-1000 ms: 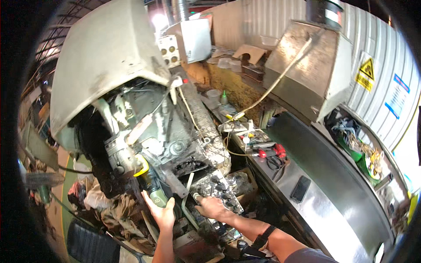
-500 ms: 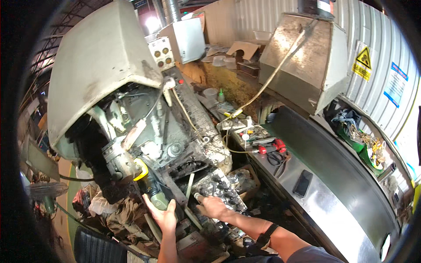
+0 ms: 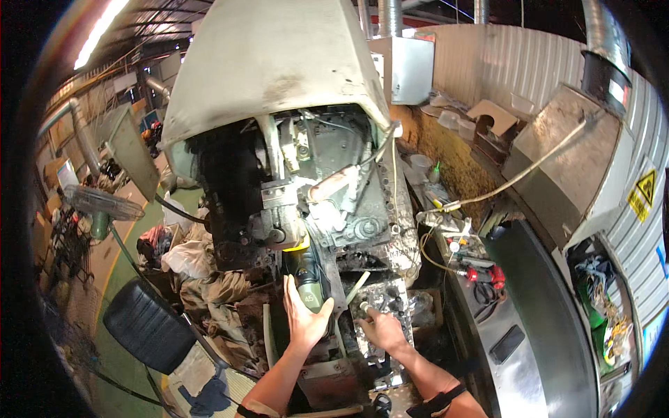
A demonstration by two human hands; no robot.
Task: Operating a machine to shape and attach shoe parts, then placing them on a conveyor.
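Observation:
My left hand cups the rounded green end of what looks like a shoe last, its thumb on the right side and fingers along the left. A dark covering, perhaps a shoe upper, wraps the last's far part. A yellow piece shows at its far end, against the metal head of a large machine. My right hand is closed around a small pale knob at the machine's front panel; the fingertips are partly hidden. Just beyond it, a pale bar slants upward.
A big cream hood covers the machine's top. On the right, a metal bench carries a phone and a red tool with a dark cord. Crumpled cloths, a black seat and a fan stand left.
My view has swung left, so the machine sits nearer the middle. Both hands keep their places, left on the last and right at the knob.

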